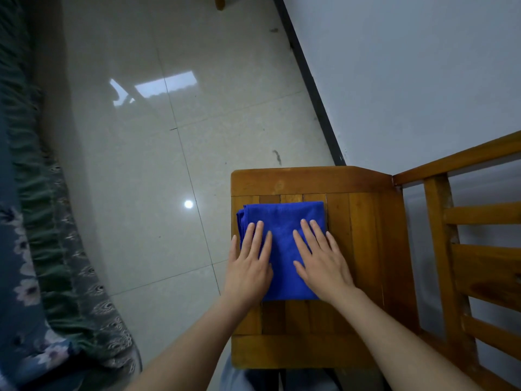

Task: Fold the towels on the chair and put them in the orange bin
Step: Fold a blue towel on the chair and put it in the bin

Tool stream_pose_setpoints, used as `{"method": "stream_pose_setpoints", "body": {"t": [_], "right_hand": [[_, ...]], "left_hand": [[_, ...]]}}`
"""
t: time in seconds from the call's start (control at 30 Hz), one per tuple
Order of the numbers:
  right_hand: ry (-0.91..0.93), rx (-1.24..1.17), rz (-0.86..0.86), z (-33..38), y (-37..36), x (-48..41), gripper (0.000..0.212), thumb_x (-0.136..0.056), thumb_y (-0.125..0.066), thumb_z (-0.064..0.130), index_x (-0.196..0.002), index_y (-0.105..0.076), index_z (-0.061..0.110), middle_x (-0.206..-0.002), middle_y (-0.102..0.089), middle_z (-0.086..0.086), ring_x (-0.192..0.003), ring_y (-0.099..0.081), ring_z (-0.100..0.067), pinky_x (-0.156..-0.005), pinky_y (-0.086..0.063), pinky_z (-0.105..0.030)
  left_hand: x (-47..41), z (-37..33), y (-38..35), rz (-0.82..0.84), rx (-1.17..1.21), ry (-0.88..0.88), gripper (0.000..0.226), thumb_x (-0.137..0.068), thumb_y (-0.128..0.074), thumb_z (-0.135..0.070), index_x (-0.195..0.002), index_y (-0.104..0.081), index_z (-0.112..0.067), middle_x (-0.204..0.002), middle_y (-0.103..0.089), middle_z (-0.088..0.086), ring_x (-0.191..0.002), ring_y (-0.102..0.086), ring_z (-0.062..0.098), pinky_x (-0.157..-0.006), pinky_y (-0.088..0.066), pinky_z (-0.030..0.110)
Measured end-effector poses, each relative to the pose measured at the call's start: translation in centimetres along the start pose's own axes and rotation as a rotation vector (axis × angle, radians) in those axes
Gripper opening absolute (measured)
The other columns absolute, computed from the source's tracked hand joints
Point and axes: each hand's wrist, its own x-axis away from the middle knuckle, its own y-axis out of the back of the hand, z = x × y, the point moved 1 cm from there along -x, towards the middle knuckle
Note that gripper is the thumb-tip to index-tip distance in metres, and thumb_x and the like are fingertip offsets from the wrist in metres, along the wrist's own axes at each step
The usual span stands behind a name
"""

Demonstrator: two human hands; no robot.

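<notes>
Pale glossy floor tiles (158, 153) and a grey wall behind, wooden chair (363, 221) below me, folded blue towel (282, 221) lying flat on its seat, my left hand (248, 266) and right hand (321, 261) both spread, palms pressing the towel, patterned fabric (33, 249) at far left.

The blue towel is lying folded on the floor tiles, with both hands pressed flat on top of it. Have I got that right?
Not quite. The head view shows the blue towel lying folded on the wooden chair seat, not on the floor. The rest holds: the left hand and the right hand both press flat on top of it.
</notes>
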Motion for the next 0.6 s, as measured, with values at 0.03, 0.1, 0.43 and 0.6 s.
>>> {"method": "stream_pose_setpoints", "body": {"t": [0.03,0.1,0.43,0.6], "right_hand": [[0.015,0.007,0.024,-0.3,-0.3,-0.1,0.075,-0.062,-0.08,0.043,-0.126,-0.057,0.01,-0.135,-0.052,-0.014,-0.124,-0.051,-0.029,-0.093,-0.046,-0.047],[0.039,0.025,0.056,-0.5,-0.2,-0.1,0.077,-0.077,-0.067,0.047,-0.14,-0.038,0.014,-0.15,-0.032,-0.011,-0.137,-0.033,-0.027,-0.104,-0.036,-0.047],[0.216,0.091,0.009,-1.4,-2.3,4.8,0.096,-0.051,-0.081,0.057,-0.131,-0.047,0.016,-0.138,-0.046,-0.019,-0.134,-0.028,-0.039,-0.095,-0.043,-0.051],[0.218,0.086,0.075,-0.5,-5.6,9.7,0.122,-0.031,-0.079,0.069,-0.131,-0.038,0.012,-0.14,-0.033,-0.02,-0.132,-0.025,-0.045,-0.098,-0.033,-0.058]], "left_hand": [[-0.3,-0.1,-0.1,0.054,-0.019,0.006,0.065,-0.087,-0.05,-0.035,-0.143,-0.031,-0.011,-0.151,-0.014,0.013,-0.141,-0.01,0.027,-0.109,-0.022,0.05],[-0.5,0.0,-0.5,0.183,-0.041,0.043,0.068,-0.096,-0.034,-0.039,-0.149,0.003,-0.016,-0.154,0.016,0.007,-0.141,0.016,0.025,-0.115,-0.002,0.047],[3.7,-0.4,-2.6,0.009,-0.174,-0.22,0.091,-0.054,-0.078,-0.056,-0.128,-0.041,-0.018,-0.137,-0.046,0.02,-0.125,-0.043,0.043,-0.091,-0.043,0.056],[7.2,-1.3,-5.9,0.15,-0.111,-0.202,0.119,-0.03,-0.085,-0.057,-0.131,-0.039,-0.017,-0.135,-0.046,0.02,-0.126,-0.039,0.044,-0.084,-0.046,0.056]]}}
